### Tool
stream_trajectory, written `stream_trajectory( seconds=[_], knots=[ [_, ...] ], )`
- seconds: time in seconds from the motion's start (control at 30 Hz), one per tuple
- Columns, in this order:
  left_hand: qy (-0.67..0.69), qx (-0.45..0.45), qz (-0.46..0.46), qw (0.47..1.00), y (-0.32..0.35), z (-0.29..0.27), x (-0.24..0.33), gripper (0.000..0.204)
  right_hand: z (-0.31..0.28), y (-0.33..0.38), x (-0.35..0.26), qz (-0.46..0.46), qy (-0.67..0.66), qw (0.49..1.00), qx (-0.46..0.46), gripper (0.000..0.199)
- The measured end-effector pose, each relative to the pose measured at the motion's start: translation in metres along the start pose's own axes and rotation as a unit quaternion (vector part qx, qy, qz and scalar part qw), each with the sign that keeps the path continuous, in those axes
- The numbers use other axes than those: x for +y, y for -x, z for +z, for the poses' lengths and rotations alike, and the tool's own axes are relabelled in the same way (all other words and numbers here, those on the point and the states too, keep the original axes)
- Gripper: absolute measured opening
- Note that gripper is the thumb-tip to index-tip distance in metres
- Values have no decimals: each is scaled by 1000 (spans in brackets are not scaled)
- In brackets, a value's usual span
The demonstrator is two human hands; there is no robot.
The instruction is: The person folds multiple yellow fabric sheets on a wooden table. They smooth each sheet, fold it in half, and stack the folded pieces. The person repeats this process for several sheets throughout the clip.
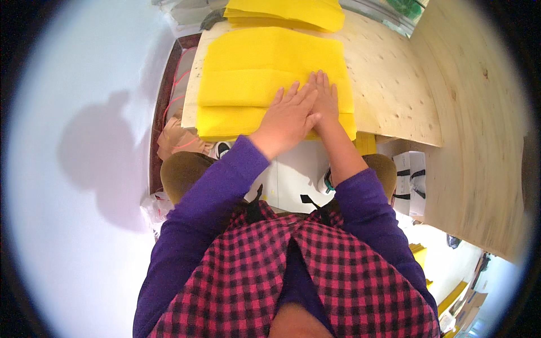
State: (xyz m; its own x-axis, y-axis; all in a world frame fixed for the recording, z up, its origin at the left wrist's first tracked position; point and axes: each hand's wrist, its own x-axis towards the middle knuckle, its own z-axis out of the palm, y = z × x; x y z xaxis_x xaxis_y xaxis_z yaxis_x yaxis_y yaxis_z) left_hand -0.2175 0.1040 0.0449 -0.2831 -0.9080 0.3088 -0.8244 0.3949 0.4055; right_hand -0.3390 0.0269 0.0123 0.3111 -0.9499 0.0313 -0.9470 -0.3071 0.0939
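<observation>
A stack of bright yellow, felt-like sheets [253, 62] lies at the near edge of the wooden table, with a crease or fold running across its top. My left hand [290, 118] rests flat on it with fingers stretched out, its fingertips overlapping the side of my right hand. Beside it, my right hand [325, 101] also presses flat on the sheets, fingers extended and pointing away from me. Neither hand grips anything. Parts of the sheets under both palms are hidden.
Behind lies a second yellow stack [284, 14]. The pale plywood tabletop [389, 84] extends right to a tall wooden panel [479, 112]. A white wall [96, 73] stands at left. Below are crumpled brown paper [176, 138] and a white bag with black handles [416, 183].
</observation>
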Motion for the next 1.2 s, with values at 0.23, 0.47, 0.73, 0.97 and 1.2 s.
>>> stream_trajectory(
  seconds=[0.23, 0.47, 0.73, 0.97, 1.2],
  knots=[
    [-110, -26, -158, 981, 4, 8, -51, 66, 0, -1, -1, 21, -93, 995, 12, 82],
    [-175, -27, -219, 960, 22, -9, -78, 68, -3, 0, 3, 36, -114, 993, 5, 83],
    [-187, -29, -208, 960, 22, -6, -79, 67, -33, 2, -26, -47, -149, 985, 69, 84],
    [-209, -17, -199, 957, 23, -3, -84, 67, -13, 8, -36, -61, -179, 982, -9, 85],
    [-192, -4, -201, 961, 23, -3, -82, 68, 0, 24, 52, 37, -117, 992, -42, 81]
  ],
)
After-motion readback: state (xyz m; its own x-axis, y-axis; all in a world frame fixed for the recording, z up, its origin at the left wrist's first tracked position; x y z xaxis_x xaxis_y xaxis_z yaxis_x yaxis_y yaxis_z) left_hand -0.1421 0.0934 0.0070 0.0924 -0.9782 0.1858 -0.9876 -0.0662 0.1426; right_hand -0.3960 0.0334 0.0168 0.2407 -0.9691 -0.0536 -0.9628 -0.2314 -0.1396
